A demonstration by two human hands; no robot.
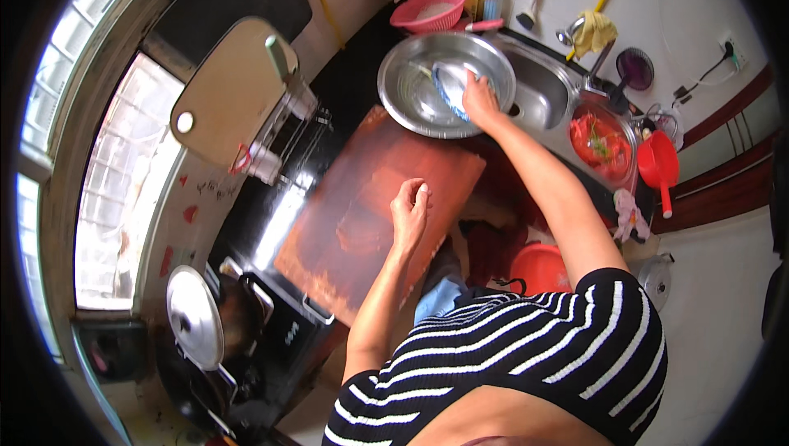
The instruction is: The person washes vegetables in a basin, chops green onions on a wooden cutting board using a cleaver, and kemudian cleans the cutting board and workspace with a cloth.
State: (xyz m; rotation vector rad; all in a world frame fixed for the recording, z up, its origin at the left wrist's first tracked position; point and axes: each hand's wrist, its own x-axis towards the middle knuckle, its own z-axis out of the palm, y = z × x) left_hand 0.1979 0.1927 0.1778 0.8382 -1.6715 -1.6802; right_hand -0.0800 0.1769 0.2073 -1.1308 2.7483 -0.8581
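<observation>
My right hand (479,96) grips the rim of a bowl with a blue-patterned edge (453,85), tilted inside a large stainless steel basin (394,104). The basin stands partly over the sink's edge and seems to hold some water. Over a worn reddish-brown board (370,218) on the counter is my left hand (411,202), its fingers curled and nothing visible in it. Whether it touches the board I cannot tell.
Right of the basin lies the metal sink (542,85), with red contents in its smaller bowl (598,141). A red dipper (658,159) sits beyond. Behind are a pink basket (431,8) and bottles (493,1). A lidded wok (196,316) and a rack (302,132) are at left.
</observation>
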